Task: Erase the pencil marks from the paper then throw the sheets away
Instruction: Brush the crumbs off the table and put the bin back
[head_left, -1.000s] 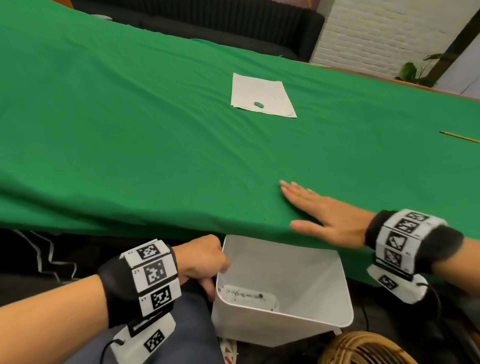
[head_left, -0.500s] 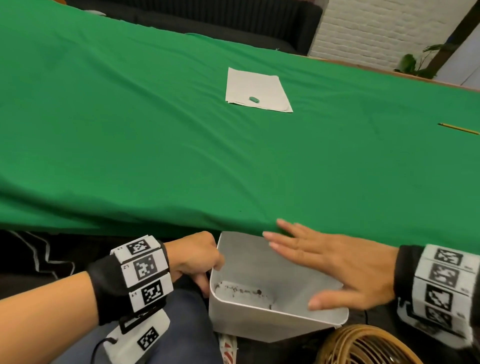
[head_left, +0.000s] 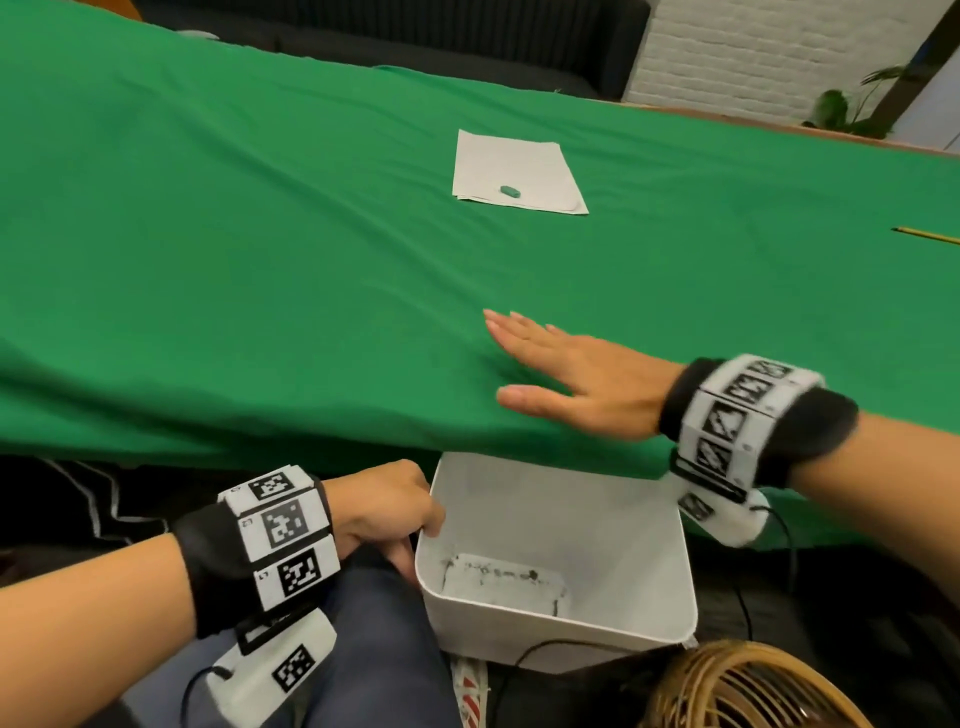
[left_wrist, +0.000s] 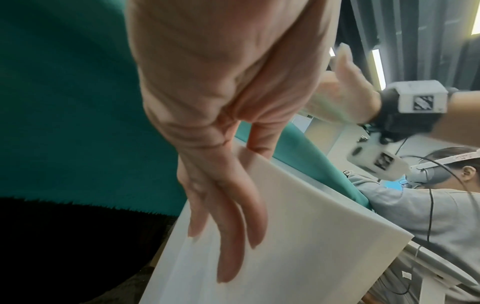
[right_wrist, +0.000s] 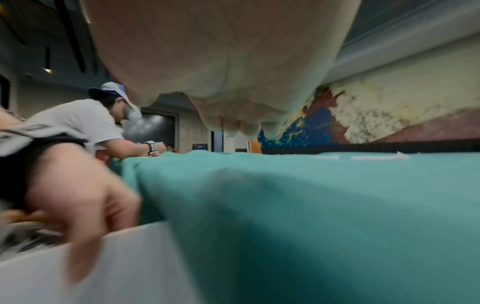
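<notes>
A few white sheets of paper (head_left: 517, 169) lie stacked far out on the green-covered table (head_left: 260, 260), with a small green eraser (head_left: 510, 190) on top. A white bin (head_left: 649, 561) sits below the table's near edge; dark crumbs lie at its bottom. My left hand (head_left: 395, 512) grips the bin's left rim (left_wrist: 262, 164), fingers (left_wrist: 228, 236) down its outer wall. My right hand (head_left: 566, 371) lies flat with straight fingers on the cloth near the table edge, above the bin, holding nothing.
A yellow pencil (head_left: 927, 235) lies at the table's right. A wicker basket (head_left: 748, 691) stands at the bottom right beside the bin. A dark sofa (head_left: 389, 31) runs behind the table. Other people (right_wrist: 85, 123) work nearby.
My right hand swept from the cloth off the edge over the bin, and has now come back flat onto the cloth. My left hand kept its hold on the bin.
</notes>
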